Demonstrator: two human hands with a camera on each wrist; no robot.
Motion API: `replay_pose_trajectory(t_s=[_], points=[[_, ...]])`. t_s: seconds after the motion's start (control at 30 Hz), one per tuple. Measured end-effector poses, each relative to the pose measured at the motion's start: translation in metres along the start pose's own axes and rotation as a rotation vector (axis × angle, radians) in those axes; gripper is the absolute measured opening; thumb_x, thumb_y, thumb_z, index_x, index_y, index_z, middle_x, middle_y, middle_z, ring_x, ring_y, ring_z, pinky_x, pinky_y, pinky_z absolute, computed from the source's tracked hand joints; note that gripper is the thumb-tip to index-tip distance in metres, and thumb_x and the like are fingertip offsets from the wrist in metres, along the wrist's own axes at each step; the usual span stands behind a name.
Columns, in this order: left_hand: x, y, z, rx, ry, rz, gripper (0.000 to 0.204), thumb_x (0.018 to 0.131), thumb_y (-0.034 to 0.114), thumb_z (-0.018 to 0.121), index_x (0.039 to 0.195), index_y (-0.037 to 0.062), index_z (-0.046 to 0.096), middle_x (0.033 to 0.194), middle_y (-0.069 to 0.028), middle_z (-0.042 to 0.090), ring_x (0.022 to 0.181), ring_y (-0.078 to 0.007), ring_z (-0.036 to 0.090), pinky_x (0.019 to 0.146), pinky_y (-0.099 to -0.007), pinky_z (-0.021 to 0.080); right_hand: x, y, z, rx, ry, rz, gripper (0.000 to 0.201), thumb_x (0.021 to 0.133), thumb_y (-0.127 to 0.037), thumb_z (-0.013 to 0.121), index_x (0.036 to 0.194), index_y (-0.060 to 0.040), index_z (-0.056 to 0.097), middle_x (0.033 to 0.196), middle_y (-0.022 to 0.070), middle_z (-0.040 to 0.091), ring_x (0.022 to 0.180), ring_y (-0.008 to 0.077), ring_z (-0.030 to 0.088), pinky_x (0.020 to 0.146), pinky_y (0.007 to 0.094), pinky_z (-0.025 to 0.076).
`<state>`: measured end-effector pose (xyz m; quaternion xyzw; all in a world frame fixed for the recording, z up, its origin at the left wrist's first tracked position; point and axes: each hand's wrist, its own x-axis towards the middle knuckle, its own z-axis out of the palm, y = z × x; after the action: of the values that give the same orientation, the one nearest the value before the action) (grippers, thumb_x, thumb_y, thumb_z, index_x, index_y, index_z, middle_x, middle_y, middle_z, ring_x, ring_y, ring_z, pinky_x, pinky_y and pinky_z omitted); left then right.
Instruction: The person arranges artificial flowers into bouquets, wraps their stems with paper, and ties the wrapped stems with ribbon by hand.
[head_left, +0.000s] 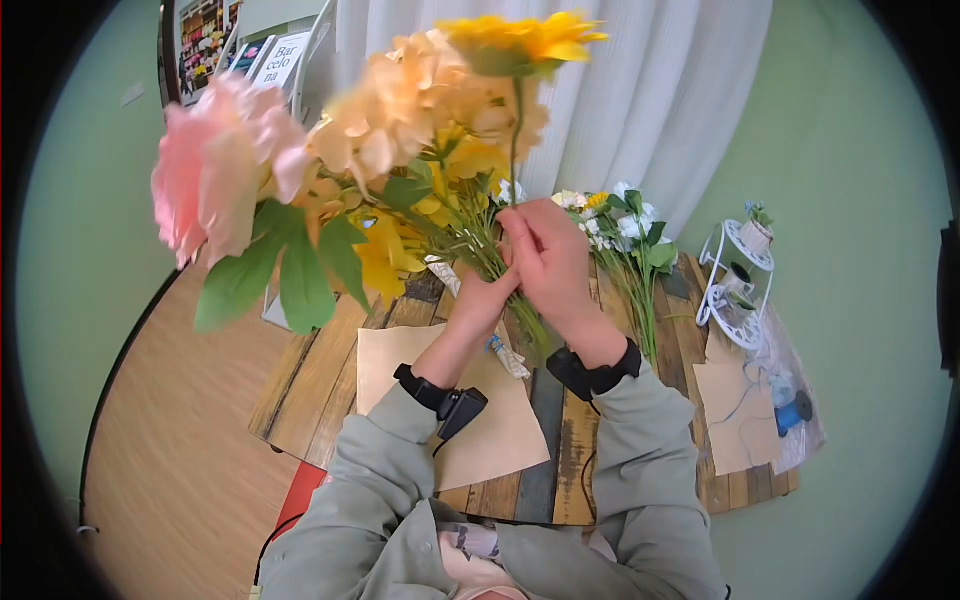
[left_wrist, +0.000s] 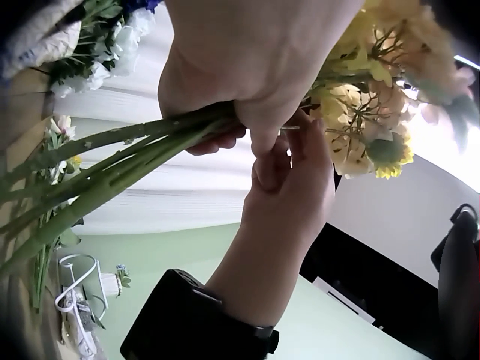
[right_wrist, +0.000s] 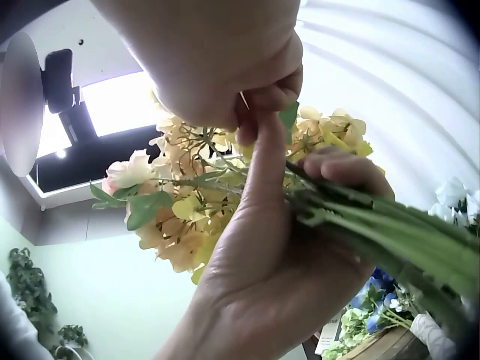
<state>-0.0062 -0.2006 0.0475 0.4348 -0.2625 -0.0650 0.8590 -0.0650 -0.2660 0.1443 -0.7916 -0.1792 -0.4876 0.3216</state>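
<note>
The left hand grips a bundle of green stems, its fingers curled round them and its thumb up along them in the right wrist view. Peach blooms, a large pink flower and yellow petals spread above it. Just over the left hand, the right hand pinches the thin stem of a yellow flower, which stands upright at the bunch's right side. Both hands touch each other. Stem ends hang below the left hand.
Brown paper lies on the wooden table. Behind, white flowers with long stems lie on the right. A white two-tier stand, a blue spool and another paper sheet are at the far right.
</note>
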Motion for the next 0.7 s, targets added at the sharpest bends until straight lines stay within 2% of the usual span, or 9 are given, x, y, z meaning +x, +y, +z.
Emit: replay_pose_trajectory(t_s=[0.03,0.1,0.17,0.27,0.33,0.43,0.53,0.67,0.7], points=[[-0.001,0.001,-0.002,0.0,-0.008,-0.011,0.022,0.088,0.018,0.06,0.101,0.0027,0.053,0.094,-0.0037,0.058,0.084,-0.0128,0.057,0.073,-0.0274,0.046,-0.002,0.0,-0.002,0.04,0.026,0.107,0.013,0.089,-0.013,0.056,0.08,-0.003,0.059,0.071,0.0088,0.056,0.057,0.0207,0.055,0.051,0.0303,0.042],[-0.001,0.012,0.001,-0.199,-0.215,-0.053,0.016,0.091,0.019,0.056,0.09,0.0042,0.051,0.081,-0.0051,0.058,0.078,-0.0155,0.059,0.071,-0.0295,0.048,0.0,0.0,-0.015,0.04,0.13,0.137,0.014,0.091,-0.013,0.054,0.083,-0.0023,0.058,0.069,0.0085,0.055,0.056,0.0174,0.053,0.051,0.0288,0.041],[0.002,0.013,-0.002,-0.287,-0.153,-0.028,0.018,0.095,0.022,0.052,0.084,0.0073,0.048,0.072,-0.0039,0.054,0.071,-0.0169,0.059,0.071,-0.0322,0.05,0.007,0.006,-0.04,0.032,0.312,0.131,0.015,0.093,-0.013,0.049,0.088,-0.001,0.056,0.059,0.0064,0.053,0.053,0.0117,0.051,0.05,0.0275,0.04],[0.013,0.028,-0.016,-0.454,-0.003,-0.064,0.026,0.096,0.027,0.05,0.076,0.0133,0.041,0.061,0.0052,0.032,0.049,-0.0061,0.032,0.053,-0.0238,0.034,0.023,0.034,-0.101,-0.145,0.394,0.081,0.017,0.094,-0.016,0.049,0.089,-0.002,0.057,0.058,0.0076,0.053,0.05,0.0165,0.05,0.05,0.0296,0.041],[0.018,0.041,-0.026,-0.518,0.07,-0.046,0.029,0.097,0.027,0.049,0.073,0.014,0.038,0.058,0.0061,0.026,0.046,-0.0039,0.025,0.047,-0.0204,0.027,0.025,0.064,-0.14,-0.476,0.249,0.118,0.02,0.094,-0.021,0.049,0.09,-0.0035,0.058,0.063,0.0129,0.058,0.054,0.0257,0.055,0.052,0.0343,0.043],[0.025,0.042,-0.04,-0.58,0.037,0.0,0.019,0.096,0.024,0.05,0.082,0.014,0.043,0.056,0.007,0.028,0.045,-0.0036,0.027,0.045,-0.0202,0.026,0.015,0.132,-0.178,-0.762,0.117,0.242,0.024,0.093,-0.026,0.05,0.089,-0.0044,0.058,0.071,0.0177,0.062,0.063,0.0345,0.058,0.056,0.0398,0.045],[0.023,0.044,-0.035,-0.525,0.058,0.018,0.019,0.096,0.025,0.049,0.082,0.0142,0.043,0.055,0.007,0.028,0.044,-0.0034,0.026,0.043,-0.0198,0.024,-0.005,0.189,-0.184,-1.025,-0.083,0.374,0.024,0.092,-0.027,0.051,0.087,-0.0035,0.058,0.079,0.0185,0.064,0.071,0.0379,0.06,0.058,0.0434,0.046],[0.014,0.045,-0.025,-0.517,-0.019,-0.004,0.029,0.098,0.027,0.045,0.073,0.013,0.039,0.056,0.0062,0.027,0.044,-0.0032,0.026,0.044,-0.0194,0.025,-0.034,0.181,-0.15,-1.023,-0.157,0.48,0.028,0.091,-0.03,0.053,0.094,-0.0024,0.06,0.085,0.0146,0.066,0.077,0.0334,0.063,0.066,0.0404,0.049],[0.013,0.045,-0.026,-0.515,-0.025,-0.002,0.029,0.098,0.027,0.045,0.073,0.0129,0.039,0.056,0.0062,0.027,0.044,-0.0032,0.026,0.044,-0.0192,0.025,-0.044,0.163,-0.135,-0.583,-0.227,0.509,0.033,0.09,-0.032,0.055,0.101,-0.0015,0.059,0.091,0.013,0.066,0.084,0.0296,0.063,0.073,0.0379,0.049]])
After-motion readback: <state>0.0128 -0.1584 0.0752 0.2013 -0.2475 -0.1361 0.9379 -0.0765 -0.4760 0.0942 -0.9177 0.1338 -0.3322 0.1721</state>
